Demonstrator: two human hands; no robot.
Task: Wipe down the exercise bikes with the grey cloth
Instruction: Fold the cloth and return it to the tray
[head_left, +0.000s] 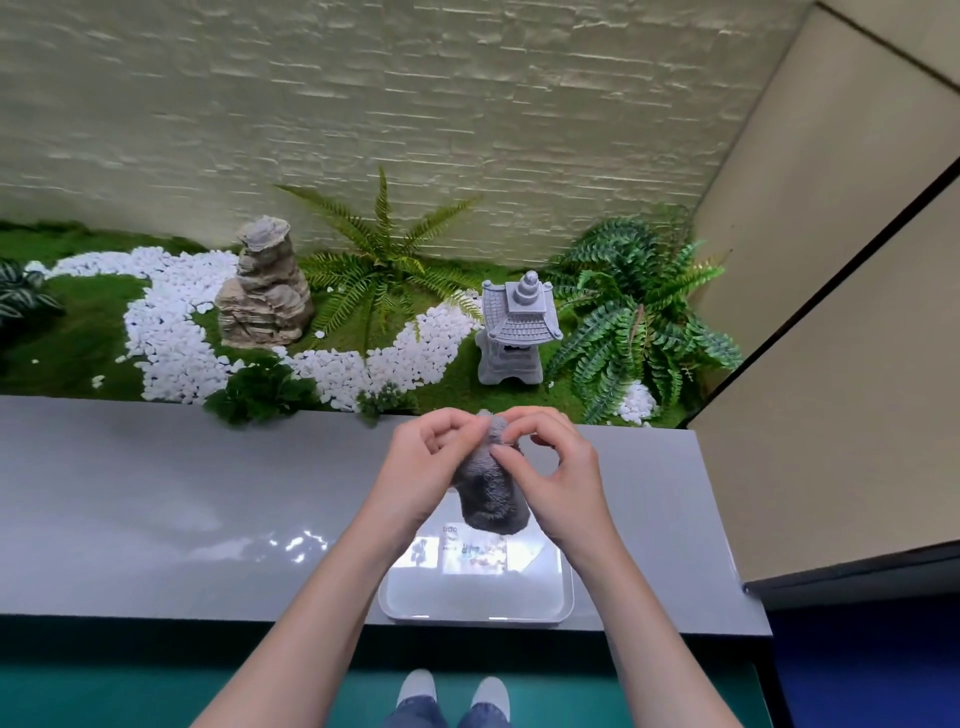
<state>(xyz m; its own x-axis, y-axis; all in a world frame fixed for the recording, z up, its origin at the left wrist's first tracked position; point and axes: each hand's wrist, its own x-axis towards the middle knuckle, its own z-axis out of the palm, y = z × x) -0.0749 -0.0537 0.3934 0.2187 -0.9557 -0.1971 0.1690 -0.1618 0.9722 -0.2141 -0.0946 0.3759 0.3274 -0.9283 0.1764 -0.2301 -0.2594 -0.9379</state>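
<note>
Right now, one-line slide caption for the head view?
Left hand and right hand pinch grey cloth above white tray on grey ledge.

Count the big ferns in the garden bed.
2: a light-green fern at centre against the wall, a darker fern right of the stone lantern. Small front-edge plants too blurred to class.

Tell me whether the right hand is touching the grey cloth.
Touching. The head view shows the right hand pinching the top edge of the grey cloth, with no gap between skin and fabric.
</note>
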